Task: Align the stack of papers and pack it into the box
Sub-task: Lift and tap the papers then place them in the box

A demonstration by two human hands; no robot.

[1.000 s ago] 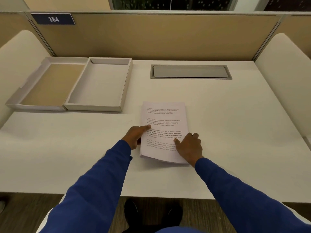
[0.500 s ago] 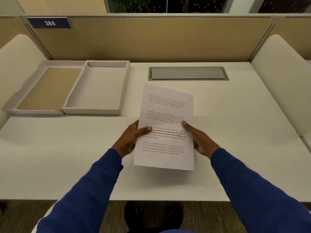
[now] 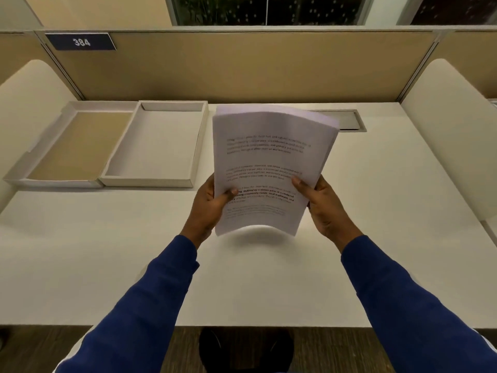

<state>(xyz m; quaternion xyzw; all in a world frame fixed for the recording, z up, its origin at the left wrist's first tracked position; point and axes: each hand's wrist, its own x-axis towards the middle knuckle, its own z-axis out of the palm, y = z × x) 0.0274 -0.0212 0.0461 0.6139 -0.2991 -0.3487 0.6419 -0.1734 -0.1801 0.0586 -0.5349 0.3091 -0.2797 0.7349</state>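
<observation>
One paper stack [image 3: 269,168], print blurred, gripped above the desk [image 3: 107,251] by left hand [image 3: 209,208] and right hand [image 3: 322,208], hiding part of the grommet cover [image 3: 349,121]; one open box [image 3: 158,146] and one lid [image 3: 72,146] lie left.

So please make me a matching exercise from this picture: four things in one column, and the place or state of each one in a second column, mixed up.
Things:
1. stack of papers
2. box
3. lid
4. number plate

Places or states:
A. on the partition wall, top left
B. open and holding nothing, on the desk
C. lying on the desk at the far left, brown inside
D. held above the desk by the left hand and the right hand

Pairs: 1-D, 2-B, 3-C, 4-A
</observation>
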